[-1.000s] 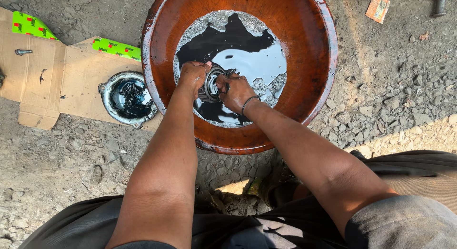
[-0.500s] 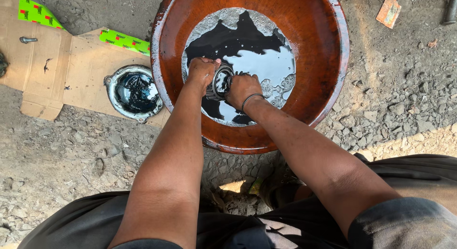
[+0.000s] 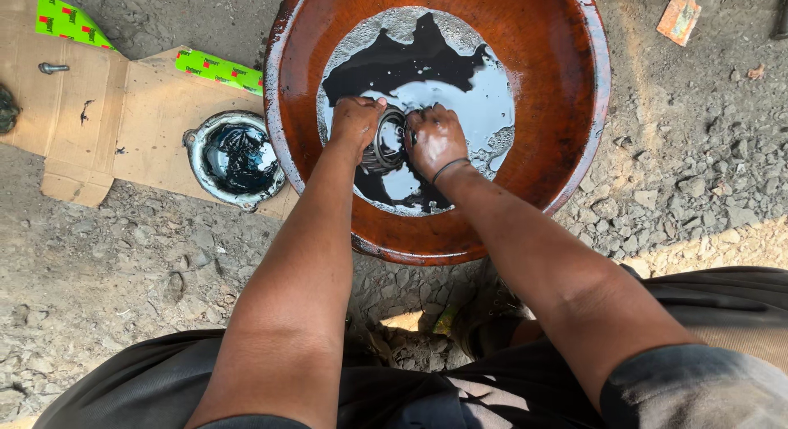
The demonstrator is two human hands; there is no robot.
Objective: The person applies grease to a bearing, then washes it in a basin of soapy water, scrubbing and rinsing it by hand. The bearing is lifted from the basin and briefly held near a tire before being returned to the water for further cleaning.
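Metal part: a round, ribbed metal ring (image 3: 386,140), wet and dark, is held low over the middle of the basin, partly in the black liquid.
Left hand: the left hand (image 3: 355,123) is at the left side of the ring; its fingers (image 3: 371,105) are curled over the upper left edge and grasp it.
Right hand: the right hand (image 3: 435,137) is at the right side of the ring; its fingers (image 3: 415,117) bend toward the ring and touch its right edge. A thin dark band (image 3: 450,168) goes around the wrist.
Position to fingers: the ring lies between the two hands, so only its middle part shows; the far rim is hidden behind the fingers.
Liquid: a pool of black oily liquid (image 3: 394,64) with a grey, foamy border covers the bottom of the basin.
Basin: a wide, round basin (image 3: 566,84) of rusty orange-brown colour, with a worn pale rim, stands on the ground.
Ground: the ground (image 3: 698,166) is grey dirt with many small stones, in strong sunlight.
Left of basin: a flat brown cardboard (image 3: 123,117) lies on the ground; on it a round metal cover (image 3: 235,160) with black grease inside, just beside the basin.
Other things: a bolt (image 3: 51,68) lies on the cardboard, and two green flaps (image 3: 217,70) are at its edges.
Person: dark clothing (image 3: 148,388) shows at the lower edge.
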